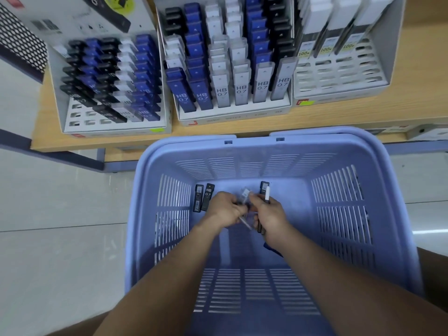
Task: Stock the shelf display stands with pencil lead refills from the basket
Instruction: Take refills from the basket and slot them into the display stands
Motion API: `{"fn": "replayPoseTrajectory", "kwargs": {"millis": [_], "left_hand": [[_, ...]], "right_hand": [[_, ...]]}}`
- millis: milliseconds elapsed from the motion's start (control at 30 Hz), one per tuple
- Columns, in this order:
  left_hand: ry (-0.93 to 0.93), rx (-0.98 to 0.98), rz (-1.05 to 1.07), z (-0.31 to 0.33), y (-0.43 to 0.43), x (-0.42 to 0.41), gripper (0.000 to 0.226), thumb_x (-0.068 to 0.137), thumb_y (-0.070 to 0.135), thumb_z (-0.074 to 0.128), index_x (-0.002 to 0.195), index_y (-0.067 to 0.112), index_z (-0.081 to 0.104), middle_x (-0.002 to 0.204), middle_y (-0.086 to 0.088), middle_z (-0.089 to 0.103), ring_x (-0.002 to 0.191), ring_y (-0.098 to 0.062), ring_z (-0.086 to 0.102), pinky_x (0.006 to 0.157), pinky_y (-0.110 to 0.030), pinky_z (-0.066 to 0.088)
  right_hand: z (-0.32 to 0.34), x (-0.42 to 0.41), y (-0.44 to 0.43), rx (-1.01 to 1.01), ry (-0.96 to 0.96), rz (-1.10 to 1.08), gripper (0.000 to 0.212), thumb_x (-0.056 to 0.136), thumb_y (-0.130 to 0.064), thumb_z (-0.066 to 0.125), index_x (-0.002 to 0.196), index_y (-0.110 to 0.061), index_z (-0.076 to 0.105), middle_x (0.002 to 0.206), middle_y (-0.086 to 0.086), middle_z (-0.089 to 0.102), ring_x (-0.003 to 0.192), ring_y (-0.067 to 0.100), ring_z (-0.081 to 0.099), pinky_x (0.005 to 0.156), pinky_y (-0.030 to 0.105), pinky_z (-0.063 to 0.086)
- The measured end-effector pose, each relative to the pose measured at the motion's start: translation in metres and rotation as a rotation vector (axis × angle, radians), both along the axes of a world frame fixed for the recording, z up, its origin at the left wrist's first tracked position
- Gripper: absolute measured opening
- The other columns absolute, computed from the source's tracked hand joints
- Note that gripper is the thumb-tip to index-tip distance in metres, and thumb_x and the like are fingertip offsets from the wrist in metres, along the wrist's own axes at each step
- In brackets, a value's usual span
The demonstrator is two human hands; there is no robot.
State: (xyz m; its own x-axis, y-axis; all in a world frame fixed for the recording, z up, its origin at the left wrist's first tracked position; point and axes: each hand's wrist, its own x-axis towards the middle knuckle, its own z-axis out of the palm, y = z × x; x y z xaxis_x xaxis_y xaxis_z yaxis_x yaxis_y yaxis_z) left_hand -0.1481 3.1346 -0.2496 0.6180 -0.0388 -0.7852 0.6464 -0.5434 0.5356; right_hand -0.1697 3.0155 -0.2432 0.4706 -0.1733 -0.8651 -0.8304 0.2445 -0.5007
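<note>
Both my hands reach down into the lilac plastic basket (378, 180). My left hand (224, 208) grips clear lead refill cases (245, 196) at the basket floor. My right hand (268, 214) holds several refill cases, black and white ones, with a white case (267, 194) sticking up past the fingers. Two black HB 0.7 refill cases (203, 197) lie flat on the basket floor, left of my left hand. A blue case (272, 249) shows partly under my right wrist. On the wooden shelf stand three display stands: left (72, 117), middle (232, 115) and right (339, 90).
The left and middle stands hold rows of black, blue and white refill cases; the left one has open slots at its front left. The right stand has several open slots and tall white packs at the back. A perforated black panel (19, 40) stands at the far left.
</note>
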Motion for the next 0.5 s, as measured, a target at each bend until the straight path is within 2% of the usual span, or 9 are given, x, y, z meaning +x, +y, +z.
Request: {"fn": "replayPoseTrajectory", "kwargs": {"millis": [67, 133, 233, 300, 400, 500], "left_hand": [[0.065, -0.141, 0.152, 0.016, 0.003, -0.004, 0.007, 0.084, 0.006, 0.062, 0.077, 0.005, 0.062, 0.061, -0.016, 0.056, 0.035, -0.009, 0.040, 0.034, -0.014, 0.025], [0.101, -0.264, 0.235, 0.033, 0.004, -0.008, 0.006, 0.084, 0.009, 0.064, 0.078, 0.009, 0.065, 0.071, -0.020, 0.057, 0.040, -0.010, 0.039, 0.037, -0.015, 0.021], [0.061, -0.378, 0.274, 0.067, 0.002, -0.009, 0.005, 0.084, 0.009, 0.068, 0.089, 0.008, 0.068, 0.066, -0.010, 0.055, 0.043, -0.009, 0.042, 0.038, -0.017, 0.022], [-0.012, -0.355, 0.231, 0.096, 0.001, -0.010, 0.012, 0.084, 0.014, 0.070, 0.095, 0.011, 0.067, 0.059, -0.004, 0.055, 0.040, -0.008, 0.040, 0.036, -0.014, 0.022], [-0.167, -0.347, 0.201, 0.137, 0.000, -0.013, 0.023, 0.082, 0.018, 0.073, 0.104, 0.020, 0.066, 0.057, -0.002, 0.052, 0.036, -0.007, 0.037, 0.036, -0.013, 0.021], [-0.342, -0.352, 0.268, 0.174, 0.001, -0.014, 0.011, 0.082, 0.018, 0.073, 0.093, 0.020, 0.070, 0.056, -0.004, 0.052, 0.039, -0.011, 0.036, 0.039, -0.015, 0.023]], "right_hand": [[0.014, 0.002, -0.002, 0.038, -0.014, 0.013, 0.019, 0.092, -0.029, 0.068, 0.084, -0.013, 0.061, 0.066, 0.004, 0.057, 0.048, 0.014, 0.048, 0.048, 0.025, 0.041], [0.033, 0.002, -0.005, 0.142, -0.041, 0.063, 0.022, 0.089, -0.033, 0.071, 0.083, -0.013, 0.062, 0.061, 0.002, 0.058, 0.045, 0.012, 0.051, 0.041, 0.020, 0.039], [0.066, 0.000, -0.006, 0.301, -0.086, 0.077, 0.019, 0.088, -0.027, 0.071, 0.084, -0.009, 0.065, 0.051, 0.001, 0.058, 0.036, 0.008, 0.047, 0.036, 0.018, 0.035], [0.088, 0.001, -0.007, 0.338, -0.138, 0.024, 0.018, 0.089, -0.023, 0.069, 0.085, -0.006, 0.066, 0.059, 0.006, 0.065, 0.041, 0.012, 0.056, 0.039, 0.019, 0.040], [0.116, 0.004, -0.006, 0.380, -0.222, -0.091, 0.021, 0.094, -0.026, 0.063, 0.083, -0.009, 0.068, 0.072, 0.009, 0.072, 0.057, 0.019, 0.068, 0.054, 0.030, 0.055], [0.144, 0.011, -0.011, 0.457, -0.310, -0.217, 0.021, 0.096, -0.026, 0.059, 0.088, -0.008, 0.063, 0.077, 0.009, 0.070, 0.068, 0.023, 0.068, 0.081, 0.046, 0.056]]}}
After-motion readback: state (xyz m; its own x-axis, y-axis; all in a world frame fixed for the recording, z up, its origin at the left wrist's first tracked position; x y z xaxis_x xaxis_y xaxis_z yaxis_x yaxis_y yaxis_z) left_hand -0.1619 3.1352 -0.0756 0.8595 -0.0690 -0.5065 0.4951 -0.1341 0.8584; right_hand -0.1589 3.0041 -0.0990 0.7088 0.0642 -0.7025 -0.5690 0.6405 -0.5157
